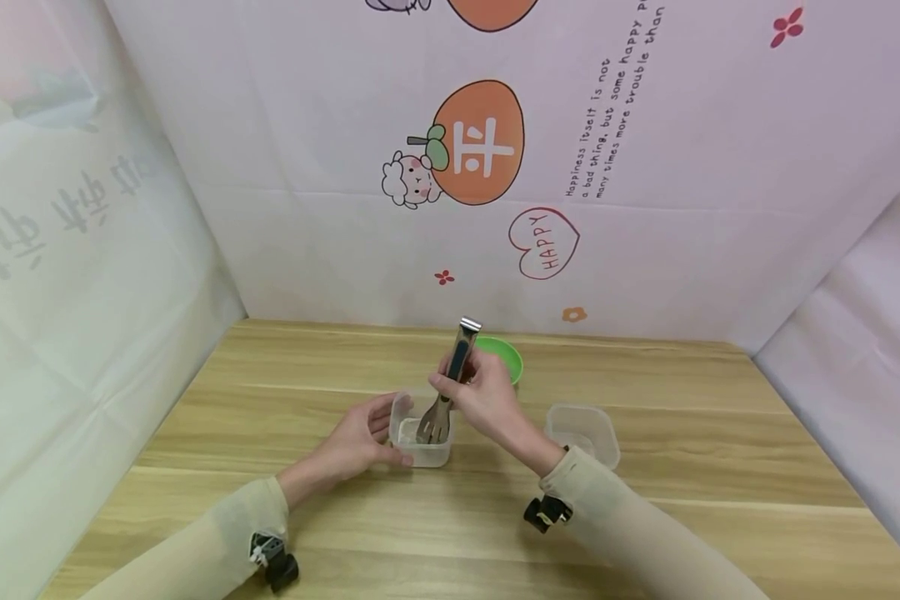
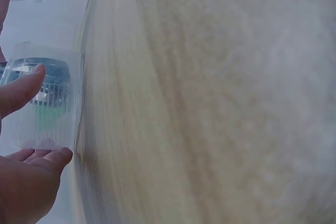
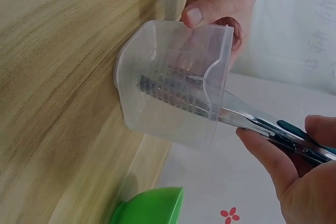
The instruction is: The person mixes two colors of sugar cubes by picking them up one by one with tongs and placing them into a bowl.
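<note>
A small clear plastic container (image 1: 420,440) stands on the wooden table (image 1: 270,500) in front of me. My left hand (image 1: 360,440) grips its left side, thumb (image 3: 207,11) on the wall; the container (image 2: 44,98) shows beside that thumb in the left wrist view. My right hand (image 1: 483,392) holds metal tongs (image 1: 450,379) with a dark handle, their slotted tips (image 3: 168,94) down inside the container (image 3: 173,82). What lies inside the container is unclear.
A second clear container (image 1: 582,432) stands to the right of the first. A green bowl (image 1: 501,357) sits behind my right hand, its rim (image 3: 152,207) seen in the right wrist view. Printed pink walls close in the table on three sides.
</note>
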The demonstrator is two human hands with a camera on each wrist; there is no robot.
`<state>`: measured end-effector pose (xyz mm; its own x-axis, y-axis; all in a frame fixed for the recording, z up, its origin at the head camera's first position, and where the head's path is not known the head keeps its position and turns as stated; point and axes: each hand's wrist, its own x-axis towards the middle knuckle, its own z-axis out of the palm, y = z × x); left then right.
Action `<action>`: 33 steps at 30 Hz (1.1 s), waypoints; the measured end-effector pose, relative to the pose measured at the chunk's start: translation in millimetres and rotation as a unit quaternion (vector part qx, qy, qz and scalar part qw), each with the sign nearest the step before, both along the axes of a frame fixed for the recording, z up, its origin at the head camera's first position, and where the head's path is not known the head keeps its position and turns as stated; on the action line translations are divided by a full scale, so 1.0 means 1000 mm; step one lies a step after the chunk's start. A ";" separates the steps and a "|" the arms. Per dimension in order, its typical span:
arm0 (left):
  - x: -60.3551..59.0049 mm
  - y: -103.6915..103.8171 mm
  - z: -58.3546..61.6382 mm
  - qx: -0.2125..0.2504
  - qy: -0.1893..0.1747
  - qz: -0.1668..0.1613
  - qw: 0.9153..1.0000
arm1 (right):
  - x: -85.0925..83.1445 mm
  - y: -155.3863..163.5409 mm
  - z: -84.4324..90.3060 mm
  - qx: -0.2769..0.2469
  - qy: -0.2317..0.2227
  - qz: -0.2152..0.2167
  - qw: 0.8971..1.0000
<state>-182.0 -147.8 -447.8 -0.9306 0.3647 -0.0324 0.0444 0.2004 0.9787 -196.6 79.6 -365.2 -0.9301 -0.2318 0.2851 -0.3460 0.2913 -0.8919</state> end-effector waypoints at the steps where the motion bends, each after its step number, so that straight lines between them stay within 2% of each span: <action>1: 0.000 0.000 0.000 0.000 -0.001 0.000 1.000 | 0.000 0.000 0.001 -0.009 -0.001 -0.003 1.000; 16: 0.002 0.000 0.002 -0.001 -0.002 0.004 1.000 | -0.002 0.011 0.024 -0.103 0.008 -0.028 0.994; 26: 0.002 0.000 0.005 0.003 -0.004 0.001 1.000 | -0.005 0.023 0.036 -0.127 0.015 -0.033 0.991; 33: 0.003 0.000 0.005 0.000 -0.008 0.005 1.000 | -0.016 0.038 0.044 -0.151 0.019 -0.053 0.987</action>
